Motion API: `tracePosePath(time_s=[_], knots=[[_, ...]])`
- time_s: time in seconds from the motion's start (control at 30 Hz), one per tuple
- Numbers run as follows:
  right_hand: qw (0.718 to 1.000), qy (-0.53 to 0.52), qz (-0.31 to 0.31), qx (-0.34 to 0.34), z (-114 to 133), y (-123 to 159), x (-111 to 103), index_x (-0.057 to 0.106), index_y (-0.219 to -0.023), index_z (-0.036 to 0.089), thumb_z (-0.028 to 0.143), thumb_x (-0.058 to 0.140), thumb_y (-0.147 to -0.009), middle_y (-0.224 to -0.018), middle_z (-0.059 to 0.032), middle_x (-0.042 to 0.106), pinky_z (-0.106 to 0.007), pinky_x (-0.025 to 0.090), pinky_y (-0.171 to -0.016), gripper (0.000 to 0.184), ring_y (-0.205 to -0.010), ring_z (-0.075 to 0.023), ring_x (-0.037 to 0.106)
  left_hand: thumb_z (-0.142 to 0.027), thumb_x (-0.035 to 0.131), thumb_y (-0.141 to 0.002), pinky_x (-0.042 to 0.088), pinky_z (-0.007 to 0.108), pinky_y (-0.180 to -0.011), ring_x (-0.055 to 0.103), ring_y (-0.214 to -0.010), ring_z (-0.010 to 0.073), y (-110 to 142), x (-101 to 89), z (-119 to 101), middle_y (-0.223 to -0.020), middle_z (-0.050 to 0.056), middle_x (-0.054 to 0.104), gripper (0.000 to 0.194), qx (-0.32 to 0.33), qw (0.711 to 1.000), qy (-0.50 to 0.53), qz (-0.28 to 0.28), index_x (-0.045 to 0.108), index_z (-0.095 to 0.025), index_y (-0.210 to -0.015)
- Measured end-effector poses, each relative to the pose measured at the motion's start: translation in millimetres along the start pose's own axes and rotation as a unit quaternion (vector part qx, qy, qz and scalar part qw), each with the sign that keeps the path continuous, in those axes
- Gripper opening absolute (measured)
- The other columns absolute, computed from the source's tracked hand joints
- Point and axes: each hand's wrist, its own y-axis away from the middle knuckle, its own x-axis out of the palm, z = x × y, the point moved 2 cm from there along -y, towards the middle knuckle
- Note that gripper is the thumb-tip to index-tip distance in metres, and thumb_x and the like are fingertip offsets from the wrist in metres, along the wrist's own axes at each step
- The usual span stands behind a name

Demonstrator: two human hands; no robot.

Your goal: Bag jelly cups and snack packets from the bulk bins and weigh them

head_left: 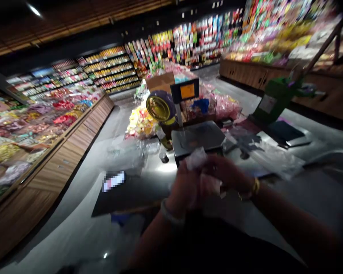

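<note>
Both hands are together in front of me, just on the near side of a weighing scale (198,135) with a flat metal pan. My left hand (184,186), a pale bracelet at its wrist, is closed around a crumpled whitish piece (196,158), thin plastic or tissue; blur hides which. From the other side my right hand (227,173), with gold-coloured bangles, has its fingers bent onto the same piece. A pinkish, pale scrap (211,185) shows below, between the palms. The scale's display (187,90) glows orange on its post.
On the dark counter (131,194) lies a phone (113,181) at the left. Clear plastic bags (125,154) are spread behind it, more bags (280,158) at the right. A round fan (160,106) and a green bag-sealing device (277,99) stand farther back. Bins of wrapped goods (45,125) line the aisle.
</note>
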Motion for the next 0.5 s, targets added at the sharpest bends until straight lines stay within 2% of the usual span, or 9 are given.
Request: tracePosePath(time_s=[0.03, 0.13, 0.27, 0.33, 0.4, 0.5], knots=[[0.999, -0.045, 0.013, 0.006, 4.3, -1.3, -4.5, 0.068, -0.084, 0.021, 0.038, 0.072, -0.073, -0.078, -0.0011, 0.069, -0.03, 0.051, -0.069, 0.02, -0.073, -0.0185, 0.061, -0.025, 0.078, -0.07, 0.052, 0.028, -0.069, 0.064, -0.072, 0.0149, 4.6, 1.8, -2.1, -0.085, 0.001, 0.07, 0.034, 0.019, 1.0, -0.003, -0.018, 0.064, -0.02, -0.1], [0.984, -0.166, 0.055, 0.035, 12.2, 7.3, -15.6, 0.069, -0.09, 0.021, 0.04, 0.074, -0.074, -0.08, 0.0016, 0.068, -0.027, 0.051, -0.066, 0.025, -0.072, -0.0148, 0.059, -0.027, 0.083, -0.066, 0.05, 0.025, -0.068, 0.062, -0.068, 0.0119, 18.6, -0.6, -6.7, -0.081, -0.004, 0.066, 0.038, 0.02, 1.0, -0.006, -0.02, 0.061, -0.023, -0.097], [0.961, -0.271, 0.017, 0.044, 20.9, 43.3, -25.3, 0.069, -0.099, 0.024, 0.039, 0.078, -0.074, -0.088, 0.0015, 0.068, -0.026, 0.054, -0.069, 0.03, -0.076, -0.0136, 0.061, -0.029, 0.085, -0.064, 0.052, 0.029, -0.071, 0.066, -0.074, 0.016, 46.5, -2.0, -10.4, -0.088, 0.001, 0.069, 0.049, -0.01, 0.998, -0.013, 0.053, 0.063, -0.02, -0.107], [0.951, -0.305, -0.009, 0.052, 20.1, 63.5, -27.5, 0.068, -0.101, 0.026, 0.04, 0.078, -0.074, -0.089, 0.0018, 0.068, -0.027, 0.055, -0.072, 0.032, -0.077, -0.0138, 0.062, -0.029, 0.086, -0.064, 0.053, 0.03, -0.071, 0.066, -0.072, 0.0164, 63.5, 2.0, -5.2, -0.085, 0.003, 0.07, 0.045, -0.047, 0.997, -0.007, 0.062, 0.065, -0.016, -0.101], [0.943, -0.323, -0.017, 0.074, 14.4, 82.2, -26.2, 0.067, -0.101, 0.027, 0.042, 0.079, -0.073, -0.09, 0.0015, 0.069, -0.028, 0.056, -0.073, 0.034, -0.078, -0.0144, 0.064, -0.027, 0.086, -0.064, 0.053, 0.028, -0.068, 0.063, -0.067, 0.0133, 80.1, 8.4, 4.0, -0.079, 0.001, 0.068, 0.038, -0.048, 0.999, 0.015, 0.017, 0.064, -0.016, -0.093], [0.946, -0.303, 0.017, 0.116, 1.5, 107.4, -16.1, 0.066, -0.103, 0.024, 0.046, 0.08, -0.073, -0.091, -0.0016, 0.07, -0.03, 0.056, -0.071, 0.039, -0.076, -0.016, 0.064, -0.022, 0.085, -0.064, 0.047, 0.021, -0.06, 0.056, -0.059, 0.0082, 102.4, 19.5, 20.9, -0.07, -0.006, 0.061, 0.035, 0.007, 0.996, 0.054, -0.073, 0.055, -0.02, -0.083]])
